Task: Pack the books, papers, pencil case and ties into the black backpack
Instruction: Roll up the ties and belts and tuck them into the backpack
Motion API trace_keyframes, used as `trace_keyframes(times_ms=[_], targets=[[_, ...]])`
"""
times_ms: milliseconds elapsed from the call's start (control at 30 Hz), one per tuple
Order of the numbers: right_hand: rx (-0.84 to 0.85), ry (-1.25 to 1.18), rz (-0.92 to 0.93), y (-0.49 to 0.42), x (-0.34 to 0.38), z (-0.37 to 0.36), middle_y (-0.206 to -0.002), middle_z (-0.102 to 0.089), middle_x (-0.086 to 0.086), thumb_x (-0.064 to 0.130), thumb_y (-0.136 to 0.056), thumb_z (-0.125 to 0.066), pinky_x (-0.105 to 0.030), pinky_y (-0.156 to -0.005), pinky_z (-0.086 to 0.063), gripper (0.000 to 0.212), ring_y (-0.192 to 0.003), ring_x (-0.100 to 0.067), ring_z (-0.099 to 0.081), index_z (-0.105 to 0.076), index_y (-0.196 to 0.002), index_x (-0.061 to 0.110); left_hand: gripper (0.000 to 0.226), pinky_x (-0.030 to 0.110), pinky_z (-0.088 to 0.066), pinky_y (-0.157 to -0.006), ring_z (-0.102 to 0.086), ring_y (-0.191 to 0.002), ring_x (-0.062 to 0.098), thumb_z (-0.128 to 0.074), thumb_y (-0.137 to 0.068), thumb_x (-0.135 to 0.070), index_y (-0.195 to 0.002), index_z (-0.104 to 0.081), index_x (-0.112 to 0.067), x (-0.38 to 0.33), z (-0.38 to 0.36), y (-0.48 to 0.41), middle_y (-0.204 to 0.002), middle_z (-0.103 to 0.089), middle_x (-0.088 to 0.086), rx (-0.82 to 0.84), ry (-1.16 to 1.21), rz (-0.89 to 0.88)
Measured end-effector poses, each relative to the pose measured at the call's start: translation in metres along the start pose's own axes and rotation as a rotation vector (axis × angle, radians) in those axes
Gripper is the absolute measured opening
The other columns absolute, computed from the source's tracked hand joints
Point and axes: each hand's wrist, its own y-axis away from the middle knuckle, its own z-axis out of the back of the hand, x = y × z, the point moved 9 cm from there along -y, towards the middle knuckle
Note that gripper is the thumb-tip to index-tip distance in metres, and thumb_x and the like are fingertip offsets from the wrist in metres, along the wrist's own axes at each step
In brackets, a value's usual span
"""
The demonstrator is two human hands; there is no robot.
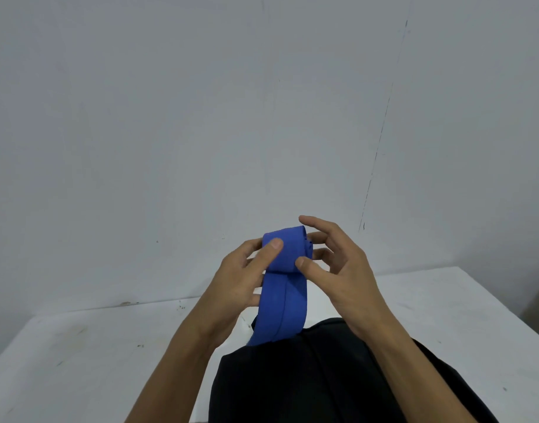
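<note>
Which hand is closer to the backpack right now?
Right. The right hand is just above the backpack; the left hand is farther off to its left. Both hold the tie.

A white, flat-topped desk (94, 346) with a smooth surface stands against a pale grey painted wall (170, 117). A thin, dark, broken line (381, 132) runs down the wall on the right. Small dark specks (180, 306) and faint scuffs (76, 332) mark the desk.

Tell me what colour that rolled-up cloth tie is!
The rolled-up cloth tie is plain bright blue, best seen in the head view.
</note>
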Motion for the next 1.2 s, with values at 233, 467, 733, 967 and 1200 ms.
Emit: trace_keyframes(times_ms=[233, 467, 733, 967, 1200], targets=[[0.094, -0.029, 0.043, 0.003, 0.0, -0.007, -0.12, -0.065, 0.012, -0.007, -0.09, -0.061, -0.031, -0.08, -0.058, 0.042, -0.109, -0.017, -0.063, -0.062, -0.117, 0.024, 0.048, 0.051, -0.058, -0.082, -0.072, -0.096, 0.025, -0.07, -0.077, -0.035, -0.122, -0.062, -0.02, -0.005, 0.005, 0.001, -0.107, -0.073, 0.004, -0.002, 0.003, -0.024], [0.125, 0.001, 0.09, 0.005, -0.004, -0.01, -0.119, -0.063, 0.006, -0.011, -0.09, -0.057, -0.037, -0.088, -0.056, 0.043, -0.112, -0.017, -0.059, -0.064, -0.112, 0.025, 0.044, 0.042, -0.06, -0.076, -0.072, -0.096, 0.025, -0.067, -0.078, -0.036, -0.115, -0.064, -0.013, -0.006, 0.002, 0.002, -0.106, -0.073, 0.007, 0.028, 0.081, -0.019], [0.091, -0.156, -0.031, 0.011, -0.012, -0.008, -0.12, -0.065, 0.007, 0.011, -0.083, -0.052, -0.032, -0.086, -0.055, 0.037, -0.114, -0.013, -0.061, -0.067, -0.111, 0.031, 0.039, 0.045, -0.06, -0.078, -0.07, -0.099, 0.025, -0.079, -0.075, -0.021, -0.112, -0.065, -0.018, -0.008, 0.011, -0.001, -0.115, -0.067, 0.004, -0.015, 0.01, -0.1], [0.058, -0.296, -0.344, 0.022, -0.028, -0.016, -0.106, -0.074, -0.004, 0.044, -0.095, -0.057, -0.048, -0.077, -0.058, 0.025, -0.092, -0.032, -0.073, -0.065, -0.116, 0.033, 0.038, 0.031, -0.057, -0.082, -0.064, -0.108, 0.019, -0.074, -0.074, -0.007, -0.11, -0.061, -0.011, -0.021, 0.004, 0.002, -0.115, -0.063, -0.002, 0.047, -0.08, -0.329], [0.01, -0.29, -0.316, 0.019, -0.025, -0.011, -0.1, -0.076, -0.011, 0.037, -0.089, -0.068, -0.057, -0.088, -0.057, 0.024, -0.093, -0.034, -0.073, -0.068, -0.113, 0.031, 0.036, 0.037, -0.058, -0.08, -0.054, -0.121, 0.023, -0.068, -0.078, 0.007, -0.106, -0.058, -0.012, -0.015, -0.005, 0.002, -0.121, -0.057, 0.001, 0.09, -0.111, -0.41]])
